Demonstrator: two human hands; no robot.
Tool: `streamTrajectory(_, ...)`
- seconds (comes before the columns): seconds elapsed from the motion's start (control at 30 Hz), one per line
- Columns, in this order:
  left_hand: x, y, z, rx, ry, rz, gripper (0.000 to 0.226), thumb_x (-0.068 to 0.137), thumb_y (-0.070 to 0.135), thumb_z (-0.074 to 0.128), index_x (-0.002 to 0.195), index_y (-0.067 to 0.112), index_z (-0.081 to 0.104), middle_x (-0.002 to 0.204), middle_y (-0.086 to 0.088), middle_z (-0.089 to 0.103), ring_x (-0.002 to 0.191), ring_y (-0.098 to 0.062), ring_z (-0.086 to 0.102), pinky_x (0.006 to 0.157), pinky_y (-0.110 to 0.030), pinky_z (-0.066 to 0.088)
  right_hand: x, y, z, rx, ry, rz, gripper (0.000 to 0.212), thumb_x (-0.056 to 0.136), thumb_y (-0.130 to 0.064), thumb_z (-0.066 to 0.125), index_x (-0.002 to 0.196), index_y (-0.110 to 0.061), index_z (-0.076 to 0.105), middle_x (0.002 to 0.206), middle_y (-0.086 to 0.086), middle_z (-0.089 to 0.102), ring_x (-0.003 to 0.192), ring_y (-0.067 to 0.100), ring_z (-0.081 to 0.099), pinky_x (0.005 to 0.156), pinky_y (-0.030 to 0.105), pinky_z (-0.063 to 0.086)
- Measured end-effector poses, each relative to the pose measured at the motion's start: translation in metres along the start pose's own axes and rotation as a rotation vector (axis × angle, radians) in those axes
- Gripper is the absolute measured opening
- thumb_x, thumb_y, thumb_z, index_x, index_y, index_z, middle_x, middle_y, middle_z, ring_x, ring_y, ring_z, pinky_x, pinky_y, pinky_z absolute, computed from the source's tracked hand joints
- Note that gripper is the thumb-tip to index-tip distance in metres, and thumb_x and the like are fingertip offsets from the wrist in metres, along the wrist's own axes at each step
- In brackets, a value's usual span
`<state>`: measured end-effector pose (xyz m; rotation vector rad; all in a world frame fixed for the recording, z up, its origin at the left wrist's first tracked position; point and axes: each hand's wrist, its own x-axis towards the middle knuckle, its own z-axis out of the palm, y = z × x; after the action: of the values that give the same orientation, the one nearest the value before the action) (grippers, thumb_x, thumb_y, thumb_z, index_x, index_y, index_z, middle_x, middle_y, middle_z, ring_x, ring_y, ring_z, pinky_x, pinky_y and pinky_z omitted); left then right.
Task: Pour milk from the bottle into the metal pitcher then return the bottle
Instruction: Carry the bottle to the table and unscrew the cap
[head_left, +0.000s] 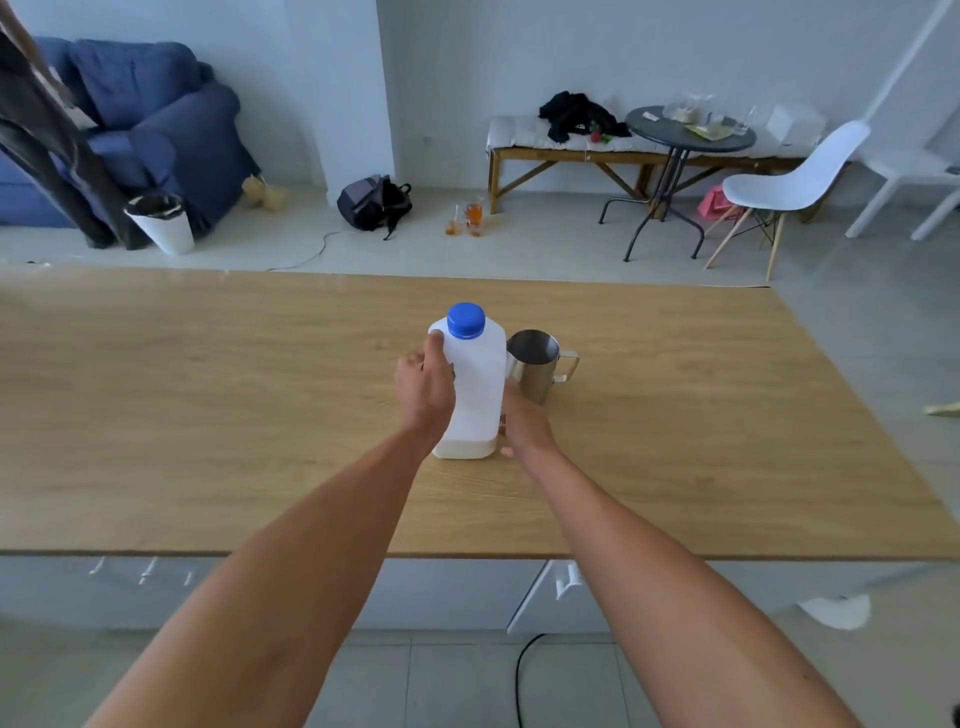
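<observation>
A white plastic milk bottle (475, 384) with a blue cap (466, 320) stands upright on the wooden table (208, 415), a thin layer of milk at its bottom. Just to its right stands the metal pitcher (537, 364), handle pointing right. My left hand (426, 382) grips the bottle's left side near the shoulder. My right hand (522, 421) rests against the bottle's lower right side, between bottle and pitcher; how firmly it grips is hard to tell.
The table's near edge runs across the view below my forearms. Beyond the far edge are a blue sofa (156, 130), a white bin (163, 223), a backpack (374, 202), a bench (623, 150), a round table (685, 135) and a white chair (789, 182).
</observation>
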<state>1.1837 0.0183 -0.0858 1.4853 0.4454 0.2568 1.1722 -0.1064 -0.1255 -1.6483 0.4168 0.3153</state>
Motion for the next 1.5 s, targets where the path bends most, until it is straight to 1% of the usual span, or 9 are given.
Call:
streamTrajectory(0.1,0.0,0.0,-0.002,0.011,-0.01,-0.017,0.048,0.094,0.04,0.047,0.055,0.023,0.024,0.054,0.004,0.03,0.057,-0.02,0.029,0.06,-0.037,0.028,-0.006,-0.015,-0.001,-0.136,0.346,-0.465,0.044,0.102,-0.05,0.038,0.078,-0.017,0.053,0.08,-0.004,0.059,0.073,0.015,0.055,0.068,0.035,0.041)
streamTrajectory(0.23,-0.002,-0.007,-0.003,-0.025,-0.033,-0.009,0.036,0.09,0.03,0.041,0.059,0.024,0.024,0.058,0.002,0.028,0.058,-0.018,0.025,0.058,-0.038,0.025,-0.007,-0.058,0.005,-0.495,0.484,-0.852,0.046,0.092,-0.063,0.049,0.09,-0.018,0.052,0.09,-0.009,0.056,0.08,0.019,0.057,0.065,0.031,0.043)
streamTrajectory(0.37,-0.002,-0.012,-0.002,-0.023,-0.026,0.02,0.037,0.096,0.017,0.035,0.061,0.022,0.024,0.055,0.005,0.027,0.053,-0.013,0.023,0.051,-0.032,0.022,-0.007,-0.084,0.019,-0.83,0.542,-0.889,0.062,0.083,-0.078,0.055,0.083,-0.017,0.044,0.077,-0.005,0.054,0.06,0.02,0.049,0.054,0.029,0.035)
streamTrajectory(0.5,0.003,-0.013,-0.002,0.003,-0.02,-0.011,0.057,0.097,0.015,0.035,0.042,0.03,0.036,0.047,0.015,0.034,0.057,-0.016,0.03,0.056,-0.033,0.028,-0.002,-0.094,0.023,-0.977,0.542,-0.81,0.065,0.084,-0.081,0.052,0.078,-0.017,0.048,0.071,-0.003,0.056,0.057,0.024,0.051,0.055,0.03,0.033)
streamTrajectory(0.7,0.009,-0.017,-0.003,0.011,-0.002,-0.006,0.037,0.096,0.013,0.037,0.06,0.02,0.036,0.06,0.004,0.038,0.065,-0.02,0.033,0.058,-0.034,0.03,0.015,-0.099,0.02,-1.04,0.414,-0.937,0.061,0.09,-0.072,0.042,0.07,-0.015,0.046,0.063,0.001,0.052,0.053,0.028,0.049,0.054,0.029,0.032)
streamTrajectory(0.9,0.011,-0.014,0.001,0.036,0.015,-0.006,0.039,0.098,0.004,0.035,0.063,0.015,0.027,0.06,0.002,0.029,0.058,-0.015,0.024,0.046,-0.022,0.026,0.023,-0.102,0.015,-1.043,0.324,-0.999,0.057,0.092,-0.063,0.048,0.064,-0.015,0.041,0.056,-0.003,0.041,0.05,0.026,0.043,0.053,0.028,0.028)
streamTrajectory(1.07,0.008,-0.013,0.001,0.034,0.012,-0.03,0.036,0.099,0.004,0.035,0.065,0.015,0.029,0.065,0.001,0.031,0.062,-0.017,0.026,0.054,-0.028,0.027,0.023,-0.107,0.008,-1.035,0.21,-1.052,0.053,0.085,-0.066,0.033,0.059,-0.02,0.028,0.052,-0.008,0.031,0.048,0.021,0.034,0.048,0.027,0.019)
streamTrajectory(1.4,0.001,-0.011,0.005,0.072,0.082,0.054,0.028,0.089,0.021,0.035,0.062,0.015,0.029,0.064,-0.002,0.033,0.068,-0.022,0.027,0.06,-0.038,0.028,0.025,-0.119,-0.011,-1.137,-0.038,-1.311,0.03,0.085,-0.038,0.041,0.082,-0.008,0.042,0.083,0.004,0.041,0.063,0.024,0.036,0.055,0.034,0.034)
streamTrajectory(1.5,0.001,-0.014,0.002,0.265,0.029,0.072,0.019,0.099,0.018,0.036,0.084,0.012,0.046,0.087,-0.009,0.043,0.084,-0.023,0.035,0.074,-0.033,0.027,0.022,-0.119,-0.013,-1.174,-0.073,-1.448,0.032,0.079,-0.022,0.044,0.095,0.001,0.059,0.093,0.012,0.054,0.072,0.026,0.042,0.068,0.043,0.045)
